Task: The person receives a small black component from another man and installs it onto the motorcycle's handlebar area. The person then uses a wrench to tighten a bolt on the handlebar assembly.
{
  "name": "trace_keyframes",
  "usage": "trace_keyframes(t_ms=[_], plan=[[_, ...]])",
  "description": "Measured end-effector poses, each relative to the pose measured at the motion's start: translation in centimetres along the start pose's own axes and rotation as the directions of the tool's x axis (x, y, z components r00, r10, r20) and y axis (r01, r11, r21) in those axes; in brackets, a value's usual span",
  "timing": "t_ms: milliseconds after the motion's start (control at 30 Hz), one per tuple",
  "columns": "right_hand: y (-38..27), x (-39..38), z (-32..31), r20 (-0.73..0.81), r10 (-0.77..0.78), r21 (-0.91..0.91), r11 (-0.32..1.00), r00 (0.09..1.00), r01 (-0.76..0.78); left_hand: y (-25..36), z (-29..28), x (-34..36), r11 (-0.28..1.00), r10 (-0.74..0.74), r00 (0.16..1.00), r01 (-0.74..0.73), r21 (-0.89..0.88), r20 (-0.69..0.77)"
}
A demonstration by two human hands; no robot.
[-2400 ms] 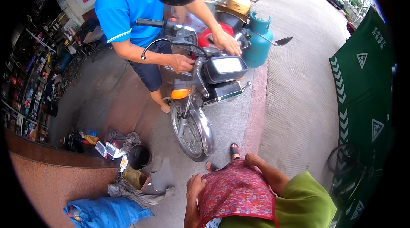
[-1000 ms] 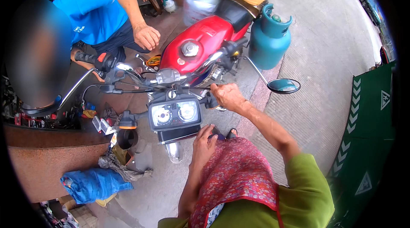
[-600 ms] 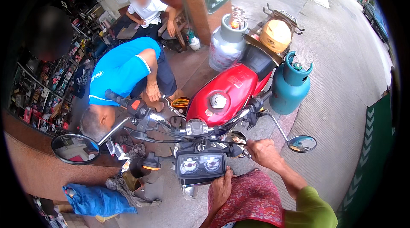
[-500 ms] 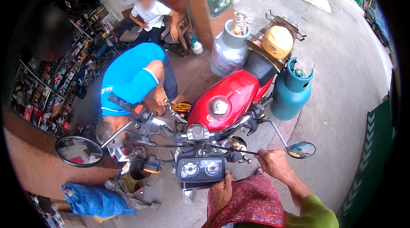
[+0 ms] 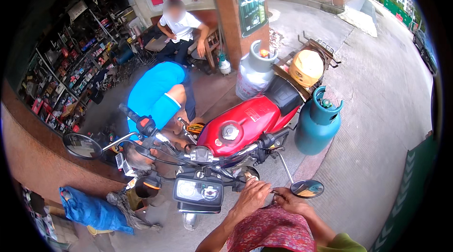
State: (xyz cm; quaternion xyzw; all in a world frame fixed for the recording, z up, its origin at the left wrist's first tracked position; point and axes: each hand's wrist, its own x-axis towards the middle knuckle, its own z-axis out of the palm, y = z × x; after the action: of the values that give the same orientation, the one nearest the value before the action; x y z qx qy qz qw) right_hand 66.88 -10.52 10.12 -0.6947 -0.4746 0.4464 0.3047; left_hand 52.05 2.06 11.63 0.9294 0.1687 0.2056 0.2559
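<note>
The person's left hand [image 5: 251, 197] reaches up on a rightward slant from the lower edge, knuckles uppermost and fingers bent, just right of the instrument panel [image 5: 198, 191]; whether it grasps anything cannot be told. Between the hands a thin dark piece [image 5: 272, 191] lies roughly crosswise, small and partly hidden. The right hand [image 5: 289, 201], fingers curled, pinches its right end, just left of the oval mirror [image 5: 307, 188]. Ahead stands the red motorcycle [image 5: 264, 110], its long axis diagonal, front toward lower left, rear rack [image 5: 322, 46] toward upper right. Pale lettering covers the pillar sign [image 5: 250, 4]; a small pale label [image 5: 252, 115] sits on the tank [image 5: 230, 132]; dark print marks the yellow helmet [image 5: 306, 67].
</note>
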Motion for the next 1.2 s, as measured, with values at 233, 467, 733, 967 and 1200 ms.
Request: trace_keyframes(t_ms=[233, 467, 733, 967, 1200], plan=[[4.1, 0.6, 1.0, 0.055, -0.005, 0.484, 0.875, 0.998, -0.023, 1.0, 1.4, 0.0, 0.999, 0.003, 1.000, -0.003, 0.041, 0.001], [2.1, -0.5, -4.7, 0.254, -0.029, 0.212, 0.977, 0.967, -0.026, 2.6, 2.6, -0.4, 0.988, -0.107, 0.993, 0.102, 0.115, 0.041], [15.2, 2.7, -5.3, 0.259, -0.141, 0.537, 0.844, 0.955, -0.022, 3.1, 2.9, 0.6, 0.987, -0.131, 0.991, 0.127, 0.103, 0.031], [6.2, 10.0, -14.5, -0.327, -0.172, -0.268, 0.960, 0.929, 0.084, 2.5, 4.9, 0.6, 0.968, -0.177, 0.983, 0.184, 0.169, -0.053], [7.8, 16.5, -13.5, -0.166, -0.407, -0.482, 0.828, 0.898, 0.286, 2.0, 4.9, 1.3, 0.960, -0.064, 0.990, 0.095, 0.263, -0.123]])
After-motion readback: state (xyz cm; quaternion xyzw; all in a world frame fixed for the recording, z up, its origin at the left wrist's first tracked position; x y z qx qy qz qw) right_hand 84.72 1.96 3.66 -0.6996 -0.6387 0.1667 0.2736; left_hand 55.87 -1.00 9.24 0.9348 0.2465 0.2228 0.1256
